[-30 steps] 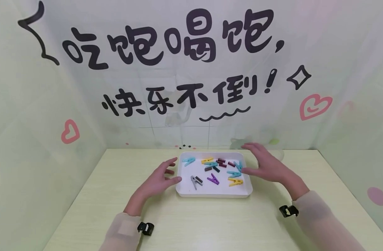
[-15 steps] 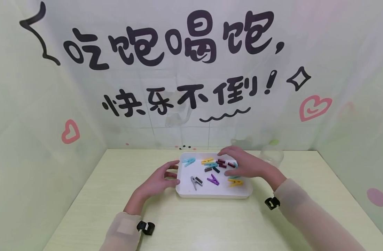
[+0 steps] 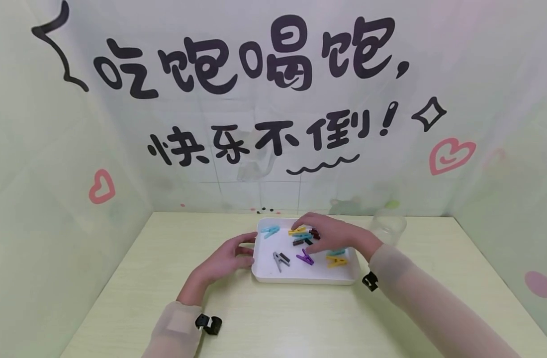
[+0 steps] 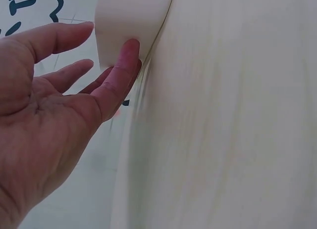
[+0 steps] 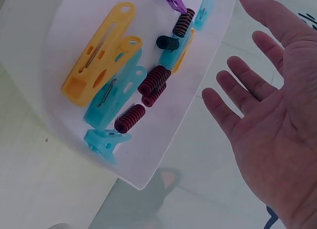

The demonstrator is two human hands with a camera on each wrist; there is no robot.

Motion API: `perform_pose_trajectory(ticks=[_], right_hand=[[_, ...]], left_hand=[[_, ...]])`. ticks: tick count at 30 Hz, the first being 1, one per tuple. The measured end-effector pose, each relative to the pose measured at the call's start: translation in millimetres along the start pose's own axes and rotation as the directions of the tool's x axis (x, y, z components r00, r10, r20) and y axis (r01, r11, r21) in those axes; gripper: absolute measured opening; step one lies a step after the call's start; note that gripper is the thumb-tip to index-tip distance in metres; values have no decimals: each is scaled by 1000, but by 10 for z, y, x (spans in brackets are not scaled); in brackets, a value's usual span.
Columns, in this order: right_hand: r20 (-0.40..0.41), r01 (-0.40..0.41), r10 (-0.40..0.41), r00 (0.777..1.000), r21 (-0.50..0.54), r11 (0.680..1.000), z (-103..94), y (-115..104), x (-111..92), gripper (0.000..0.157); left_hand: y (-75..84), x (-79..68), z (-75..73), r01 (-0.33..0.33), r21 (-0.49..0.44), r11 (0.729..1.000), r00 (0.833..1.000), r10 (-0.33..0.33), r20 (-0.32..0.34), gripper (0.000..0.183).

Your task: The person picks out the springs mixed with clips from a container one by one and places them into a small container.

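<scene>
A white tray [image 3: 305, 281] on the table holds plastic clothespins and small dark coil springs. My left hand [image 3: 226, 258] is at the tray's left wall; in the left wrist view one fingertip lies against that wall. Above the tray's right half hovers my right hand [image 3: 333, 233], thumb and fingers spread, holding nothing. Its thumb tip is near a purple clothespin [image 3: 306, 258], its fingertips over a yellow clothespin [image 3: 296, 231]. A grey clothespin [image 3: 277, 261] lies left of the purple one. Dark red springs [image 5: 130, 118] lie beside blue clothespins [image 5: 116, 93] in the right wrist view.
Behind the tray's right side stands a clear round container [image 3: 388, 226]. The pale wood table [image 3: 278, 318] backs onto a hanging printed sheet [image 3: 237, 194] with black lettering, and similar sheets flank both sides.
My right hand has moved left from the tray's right edge to above its middle, uncovering the clear container. My left hand has stayed by the left wall.
</scene>
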State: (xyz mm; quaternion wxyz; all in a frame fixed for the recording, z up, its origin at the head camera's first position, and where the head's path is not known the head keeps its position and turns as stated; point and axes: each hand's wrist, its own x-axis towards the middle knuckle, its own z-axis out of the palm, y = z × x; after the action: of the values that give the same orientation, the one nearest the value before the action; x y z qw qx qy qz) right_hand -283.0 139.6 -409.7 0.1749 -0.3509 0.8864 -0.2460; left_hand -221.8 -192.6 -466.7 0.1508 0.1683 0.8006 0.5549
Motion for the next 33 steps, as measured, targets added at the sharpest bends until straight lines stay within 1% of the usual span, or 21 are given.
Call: perform_pose_trajectory(ticks=[4,8,13,18,24,33], right_hand=[[39,-27,27,999,3,1000,42,-21,92,59],[79,-44,47,996,-39,998,93,-35,192,57],[117,-15,29,993,-123,992,130,-78,299,52],[137,15,9,991,-174,985,174,-147,370,49],[159,41,-8,987,-207,977,258,-197,421,46],[169,48,-9,986,-228,972,340,-223,462,44]], left_hand=[[-10,4,9,11,-8,1000,1000,-11,6,67],[-28,1,6,8,-13,1000,1000,-8,11,66],[-48,6,1,1,-8,1000,1000,-1,10,65],[-43,9,-3,-3,-10,1000,1000,3,13,65],[-39,9,-1,1,-6,1000,1000,-1,13,65],[-67,18,-9,1,-13,1000,1000,-1,16,65]])
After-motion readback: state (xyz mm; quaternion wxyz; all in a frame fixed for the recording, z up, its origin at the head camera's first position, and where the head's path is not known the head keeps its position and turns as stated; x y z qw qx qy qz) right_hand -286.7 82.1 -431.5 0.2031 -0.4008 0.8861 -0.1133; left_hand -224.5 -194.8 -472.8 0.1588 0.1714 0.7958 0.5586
